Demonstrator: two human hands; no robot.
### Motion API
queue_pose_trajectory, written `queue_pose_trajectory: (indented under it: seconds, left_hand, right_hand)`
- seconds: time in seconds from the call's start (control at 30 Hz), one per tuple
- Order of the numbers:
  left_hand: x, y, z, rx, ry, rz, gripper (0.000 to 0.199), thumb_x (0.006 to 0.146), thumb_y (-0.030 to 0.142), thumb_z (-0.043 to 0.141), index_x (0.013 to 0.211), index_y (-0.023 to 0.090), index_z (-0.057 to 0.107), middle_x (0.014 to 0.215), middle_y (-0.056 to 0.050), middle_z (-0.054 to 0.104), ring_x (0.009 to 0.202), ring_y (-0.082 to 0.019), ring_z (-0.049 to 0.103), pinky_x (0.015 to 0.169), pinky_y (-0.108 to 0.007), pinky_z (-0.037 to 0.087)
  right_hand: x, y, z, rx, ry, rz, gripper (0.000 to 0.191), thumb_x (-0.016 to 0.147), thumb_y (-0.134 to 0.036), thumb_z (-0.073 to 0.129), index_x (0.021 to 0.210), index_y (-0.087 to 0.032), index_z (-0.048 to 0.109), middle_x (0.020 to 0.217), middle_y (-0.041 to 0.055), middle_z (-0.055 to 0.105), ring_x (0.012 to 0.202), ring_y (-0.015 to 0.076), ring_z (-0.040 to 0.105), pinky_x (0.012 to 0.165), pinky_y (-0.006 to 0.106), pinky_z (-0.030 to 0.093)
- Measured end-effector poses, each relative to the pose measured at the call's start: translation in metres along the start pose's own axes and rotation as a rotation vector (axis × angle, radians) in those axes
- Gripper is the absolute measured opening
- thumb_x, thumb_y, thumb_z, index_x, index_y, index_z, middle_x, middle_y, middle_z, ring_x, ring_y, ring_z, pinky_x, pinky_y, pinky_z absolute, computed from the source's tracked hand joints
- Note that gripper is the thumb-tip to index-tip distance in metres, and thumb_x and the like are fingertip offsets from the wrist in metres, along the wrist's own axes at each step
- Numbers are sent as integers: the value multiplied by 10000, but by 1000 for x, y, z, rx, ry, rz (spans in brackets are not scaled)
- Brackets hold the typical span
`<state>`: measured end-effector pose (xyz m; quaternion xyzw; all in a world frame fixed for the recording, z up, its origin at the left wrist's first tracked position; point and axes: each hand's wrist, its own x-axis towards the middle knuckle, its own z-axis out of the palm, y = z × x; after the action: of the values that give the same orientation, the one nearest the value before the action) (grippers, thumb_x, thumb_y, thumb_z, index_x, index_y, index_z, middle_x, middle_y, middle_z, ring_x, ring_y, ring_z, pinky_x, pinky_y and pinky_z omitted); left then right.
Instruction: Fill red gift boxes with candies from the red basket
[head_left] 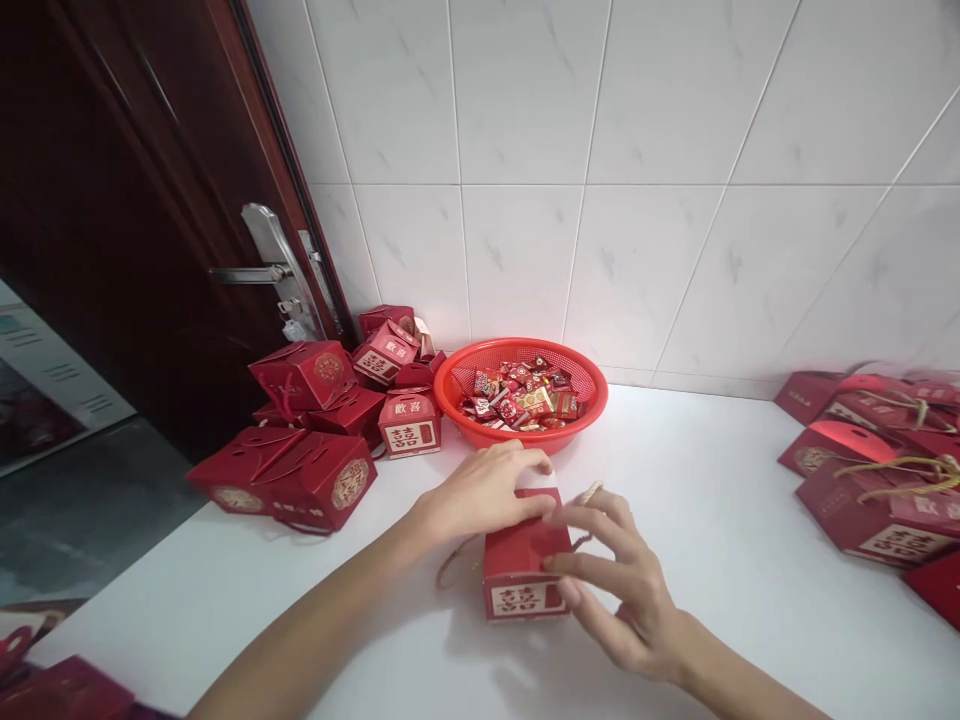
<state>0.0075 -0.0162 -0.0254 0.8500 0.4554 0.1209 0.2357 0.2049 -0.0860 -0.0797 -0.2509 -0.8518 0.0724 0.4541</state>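
Observation:
A small red gift box (517, 550) with a white double-happiness label on its front stands on the white table before me. My left hand (491, 490) grips its far end, the thumb on top and the fingers curled over the back edge. From the right, my right hand (619, 570) reaches over the box with spread fingers, the fingertips touching its top and right edge. A twisted cord (448, 568) loops out at the box's left side, and more cord shows near the right fingers. The inside of the box is hidden.
Behind the box stands a red plastic basket (448, 385) of wrapped sweets (525, 395). Several red boxes (322, 470) are piled at the left, by a dark door (150, 150). More boxes with corded handles (877, 500) lie at the right. A tiled wall (525, 250) bounds the table.

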Motion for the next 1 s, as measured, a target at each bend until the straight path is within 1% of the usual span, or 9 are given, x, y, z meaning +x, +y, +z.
queue_pose_trajectory:
  seconds: [0.13,0.27,0.33,0.43,0.57,0.67,0.8,0.9,1.0]
  left_hand:
    - [-11,10,-1,48,-40,-43,356,831,402,649,1167,286,637,1192,-52,630,1142,-290,607,958,-383,476]
    - [-17,13,-6,54,-96,-55,376,850,378,607,1214,284,604,1204,-66,600,1145,-298,598,950,-395,486]
    - [-17,11,-8,38,-121,-44,378,862,336,581,1236,283,594,1231,-69,604,1189,-297,577,988,-408,472]
    - [-16,8,-9,32,-127,-16,398,843,210,544,1233,268,597,1257,-69,625,1227,-280,558,1028,-406,457]
    - [-15,3,-13,28,-132,17,453,811,131,505,1232,257,612,1301,-58,648,1245,-258,564,1054,-385,454]
    - [-14,-1,-22,5,-199,83,505,816,116,464,1279,248,617,1367,-44,637,1285,-237,557,1099,-363,428]
    - [-15,-8,-40,-22,-301,199,610,791,49,420,1337,250,605,1424,-18,615,1316,-195,552,1124,-307,405]
    - [-18,-15,-52,-32,-338,221,651,801,29,427,1390,267,570,1470,-6,578,1357,-184,522,1151,-297,372]
    - [-21,-21,-58,-77,-320,204,627,861,71,464,1444,297,517,1518,-6,527,1381,-190,499,1149,-307,374]
  right_hand:
    - [5,-3,-2,109,-148,-149,239,958,-317,543,1090,-185,692,928,97,709,782,218,529,721,391,455]
    - [15,-5,-4,241,-285,20,511,1075,-393,285,885,-206,720,810,75,691,717,188,562,746,365,461]
    - [23,-6,-6,293,-334,133,583,1080,-414,270,731,-216,693,737,59,660,678,172,565,753,345,467]
    - [36,-9,-9,339,-442,183,517,1047,-458,402,689,-218,689,713,48,659,669,166,578,716,309,476]
    - [51,-13,-15,350,-585,135,297,1003,-396,517,903,-241,749,818,32,714,723,167,615,696,278,479]
    - [58,-15,-16,310,-615,86,190,960,-351,590,988,-247,746,913,25,716,773,168,625,711,274,482]
    - [59,-14,-20,209,-637,82,174,909,-356,669,970,-213,747,960,51,668,782,174,613,684,274,486]
    - [55,-11,-27,41,-581,84,183,909,-369,673,935,-203,746,945,68,626,737,174,588,660,292,475]
    - [53,-8,-34,-55,-502,95,196,926,-363,651,834,-212,733,934,76,638,726,181,592,721,332,485]
